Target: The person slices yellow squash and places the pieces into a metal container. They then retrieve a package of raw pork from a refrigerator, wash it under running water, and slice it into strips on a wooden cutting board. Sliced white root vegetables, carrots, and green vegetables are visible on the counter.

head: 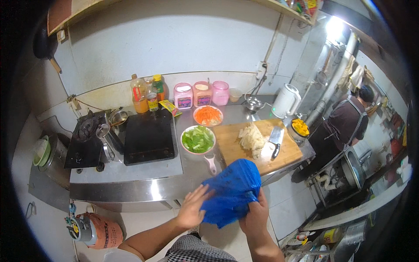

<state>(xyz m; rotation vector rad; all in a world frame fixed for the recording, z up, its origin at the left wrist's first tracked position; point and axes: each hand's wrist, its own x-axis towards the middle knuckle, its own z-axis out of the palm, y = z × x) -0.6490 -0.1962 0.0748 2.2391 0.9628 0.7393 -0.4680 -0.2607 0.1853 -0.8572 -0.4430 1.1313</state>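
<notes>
A blue plastic bag (229, 193) hangs in front of the counter's edge; what it holds is hidden. My right hand (257, 211) grips its right side. Flat against the left side lies my left hand (193, 208), its fingers spread. Beyond the bag is a wooden cutting board (226, 140), bearing a pile of pale shredded vegetable (252, 140) and a cleaver (276, 140) with a black handle. Left of the board stand a bowl of chopped green vegetable (198, 140) and a bowl of shredded carrot (208, 115). A pink peeler (211, 164) lies near the green bowl.
A black induction cooktop (150, 137), a metal pitcher (111, 142) and a gas burner (86, 131) occupy the left. Pink jars (201, 95) and a white electric kettle (286, 101) line the back. A gas cylinder (98, 231) stands below. Another person (343, 121) is by a sink (353, 170).
</notes>
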